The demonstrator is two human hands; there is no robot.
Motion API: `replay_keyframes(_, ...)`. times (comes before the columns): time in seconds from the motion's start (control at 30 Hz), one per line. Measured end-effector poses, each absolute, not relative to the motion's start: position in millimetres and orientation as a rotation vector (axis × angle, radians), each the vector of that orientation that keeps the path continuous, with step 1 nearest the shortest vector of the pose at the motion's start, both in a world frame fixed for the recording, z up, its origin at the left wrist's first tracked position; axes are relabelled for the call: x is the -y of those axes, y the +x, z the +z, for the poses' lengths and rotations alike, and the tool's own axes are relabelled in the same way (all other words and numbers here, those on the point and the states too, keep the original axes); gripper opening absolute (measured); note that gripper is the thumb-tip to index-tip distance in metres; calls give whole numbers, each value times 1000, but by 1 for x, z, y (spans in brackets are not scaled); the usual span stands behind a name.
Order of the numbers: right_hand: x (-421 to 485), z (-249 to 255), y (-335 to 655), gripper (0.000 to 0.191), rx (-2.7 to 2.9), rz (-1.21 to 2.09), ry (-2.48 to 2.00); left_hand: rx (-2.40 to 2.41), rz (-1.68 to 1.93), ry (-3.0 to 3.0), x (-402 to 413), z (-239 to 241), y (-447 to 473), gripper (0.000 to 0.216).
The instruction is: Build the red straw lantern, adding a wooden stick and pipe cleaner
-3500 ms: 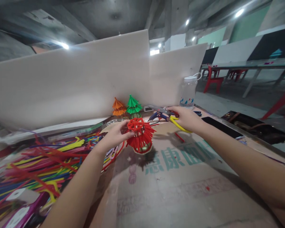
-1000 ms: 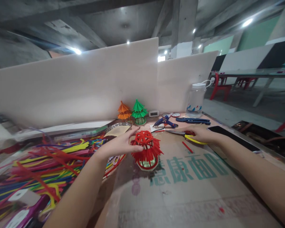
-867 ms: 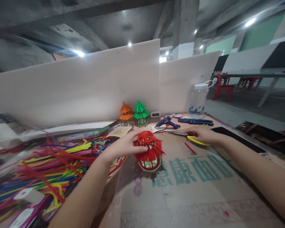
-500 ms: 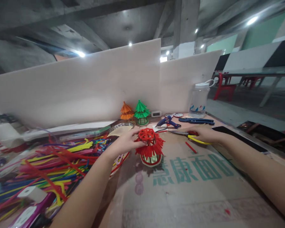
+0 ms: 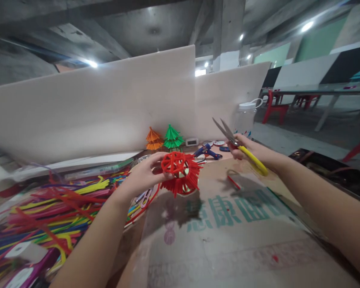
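My left hand (image 5: pixel 147 173) grips a red pipe-cleaner craft (image 5: pixel 180 172) with a round lattice top and a fringed skirt, tilted and held above the cardboard (image 5: pixel 216 248). In my right hand (image 5: pixel 252 148) are scissors (image 5: pixel 234 142) with yellow handles, raised off the surface, their blades parted and pointing up and to the left. A short red pipe-cleaner piece (image 5: pixel 234 183) lies on the cardboard below the scissors. Behind the craft stand an orange tree-shaped craft (image 5: pixel 154 139) and a green tree-shaped craft (image 5: pixel 173 137).
Many coloured pipe cleaners (image 5: pixel 63 208) are heaped at the left, with a purple-and-white device (image 5: pixel 33 268) in front. At the back are a blue glue gun (image 5: pixel 208 152), a small white digital clock (image 5: pixel 192 142) and a clear water bottle (image 5: pixel 246 120). A pale partition (image 5: pixel 108 108) stands behind.
My right hand has lifted the scissors from the table, and their blades now point upward. My left hand has raised and tipped the red craft. The view has shifted slightly.
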State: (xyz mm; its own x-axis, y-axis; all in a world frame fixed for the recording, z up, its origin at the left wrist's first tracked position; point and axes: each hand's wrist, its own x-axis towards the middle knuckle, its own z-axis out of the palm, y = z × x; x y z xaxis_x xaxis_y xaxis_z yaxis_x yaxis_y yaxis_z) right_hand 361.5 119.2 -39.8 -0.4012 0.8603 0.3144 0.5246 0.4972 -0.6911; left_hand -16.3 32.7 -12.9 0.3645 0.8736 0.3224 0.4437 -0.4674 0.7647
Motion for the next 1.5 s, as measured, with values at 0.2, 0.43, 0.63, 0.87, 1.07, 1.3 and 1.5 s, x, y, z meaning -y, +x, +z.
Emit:
replay_keyframes(0.2, -61, -9, 309, 39, 2075, 63, -865, -1127, 1039, 2151, -24, -5, -11, 46)
replay_keyframes(0.43, -43, -15, 292, 23, 2178, -560, -701, -1108, 1027, 2203, -15, 2, -10, 48)
replay_keyframes(0.63, -49, -22, 291, 27, 2184, -552, -773, -1157, 1023, 2198, -14, 3, -8, 45)
replay_keyframes(0.87, -48, -22, 291, 27, 2193, -557, -777, -1155, 1008, 2261, -15, 2, -10, 46)
replay_keyframes(1.07, -49, -21, 292, 27, 2231, -502, -787, -1178, 1002, 2311, -15, 3, -9, 45)
replay_keyframes(1.3, -51, -26, 290, 24, 2247, -490, -809, -1154, 979, 2277, -13, 4, -6, 39)
replay_keyframes(1.5, -53, -17, 293, 32, 2259, -237, -882, -1195, 953, 2203, -20, -1, -9, 47)
